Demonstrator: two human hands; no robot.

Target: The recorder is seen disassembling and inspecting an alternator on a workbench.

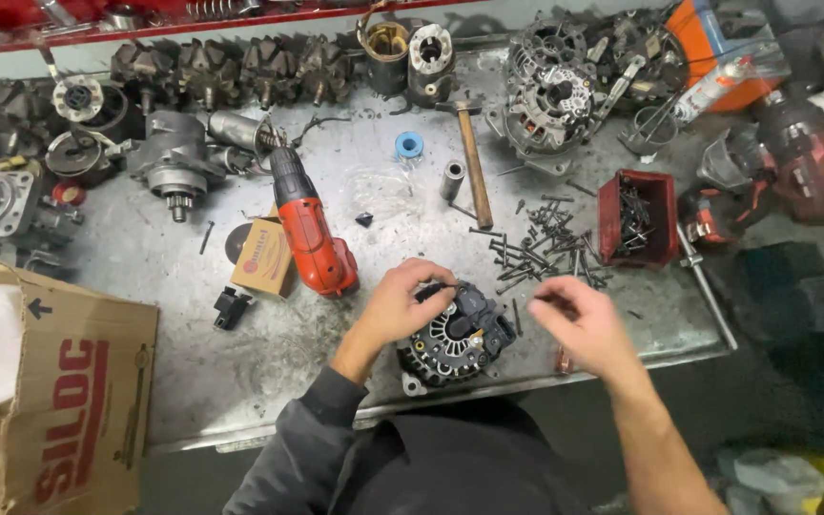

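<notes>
Right now your left hand (401, 303) grips the alternator (455, 339) lying flat, face up, at the bench (193, 353) front edge, your right hand (579, 319) pinches something small beside the screw-filled red bin (637, 218).

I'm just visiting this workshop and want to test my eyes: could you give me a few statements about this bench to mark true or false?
1. The left hand rests on the black alternator. True.
2. The red drill stands upright. False: it lies on its side on the metal bench.
3. The red bin holds screws. True.
4. The hammer is in the right hand. False: it lies on the bench, beyond the hands.
5. A cardboard box sits at the left. True.
</notes>
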